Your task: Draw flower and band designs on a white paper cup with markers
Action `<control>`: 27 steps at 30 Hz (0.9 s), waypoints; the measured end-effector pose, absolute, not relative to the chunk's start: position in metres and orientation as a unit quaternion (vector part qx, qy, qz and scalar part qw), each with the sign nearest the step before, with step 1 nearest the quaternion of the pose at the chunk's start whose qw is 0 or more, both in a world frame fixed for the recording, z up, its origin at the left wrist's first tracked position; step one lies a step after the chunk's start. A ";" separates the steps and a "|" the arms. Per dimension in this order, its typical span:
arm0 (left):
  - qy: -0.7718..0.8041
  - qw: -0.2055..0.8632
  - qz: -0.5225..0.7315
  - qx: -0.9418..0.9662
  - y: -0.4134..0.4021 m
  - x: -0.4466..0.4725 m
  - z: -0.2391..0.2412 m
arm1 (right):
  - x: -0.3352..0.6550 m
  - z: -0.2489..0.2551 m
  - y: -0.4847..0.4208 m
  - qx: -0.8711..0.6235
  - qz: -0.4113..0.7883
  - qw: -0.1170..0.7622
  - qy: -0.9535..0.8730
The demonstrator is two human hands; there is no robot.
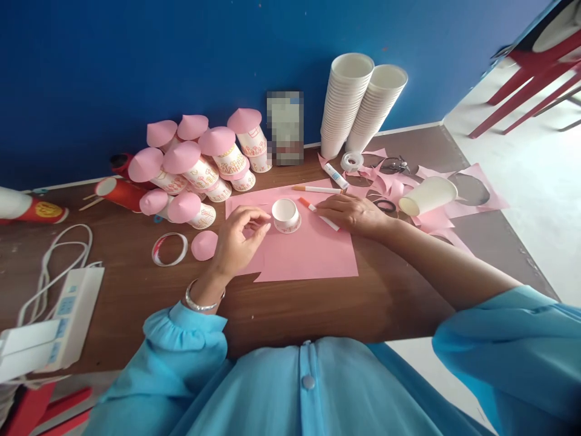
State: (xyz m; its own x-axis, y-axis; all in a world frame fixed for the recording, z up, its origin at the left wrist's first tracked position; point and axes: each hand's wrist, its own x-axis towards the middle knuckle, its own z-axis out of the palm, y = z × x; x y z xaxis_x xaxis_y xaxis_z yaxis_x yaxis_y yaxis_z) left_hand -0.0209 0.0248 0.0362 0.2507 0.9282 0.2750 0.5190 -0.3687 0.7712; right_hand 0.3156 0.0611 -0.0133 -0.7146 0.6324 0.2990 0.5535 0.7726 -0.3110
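A small white paper cup (pixel 285 212) with a patterned lower rim stands upright on pink paper (pixel 313 260). My left hand (pixel 240 236) is just left of the cup, thumb and fingers apart, holding nothing I can see. Palm down on the paper right of the cup lies my right hand (pixel 356 213), fingers stretched out. Its fingertips are at a white marker with an orange end (pixel 325 220); whether they press on it I cannot tell. Another white and orange marker (pixel 318 189) lies just behind.
Several decorated cups with pink cone roofs (pixel 181 157) stand at back left. Stacked white cups (pixel 347 103) lean by the wall. Glue stick (pixel 336 175), tape roll (pixel 351 161), pink scraps (pixel 481 188) and a lying cup (pixel 429 195) are right. A power strip (pixel 75 315) is left.
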 end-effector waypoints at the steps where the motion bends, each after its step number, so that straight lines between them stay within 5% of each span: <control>1: 0.487 0.272 0.373 0.741 0.031 -0.020 0.036 | 0.312 -0.012 0.066 -0.339 0.068 0.180 -0.921; 6: 0.489 0.239 0.373 0.751 0.062 -0.019 0.036 | 0.284 0.001 0.087 -0.498 -0.056 0.129 -0.855; 12: 0.478 0.213 0.386 0.760 0.085 -0.013 0.040 | 0.258 0.013 0.113 -0.534 -0.021 0.065 -0.843; 18: 0.456 0.219 0.370 0.779 0.103 0.002 0.047 | 0.248 0.036 0.105 -0.525 -0.011 0.157 -0.837; 27: 0.397 0.408 0.349 0.744 0.100 0.004 0.046 | 0.267 0.022 0.091 -0.400 0.100 0.314 -0.855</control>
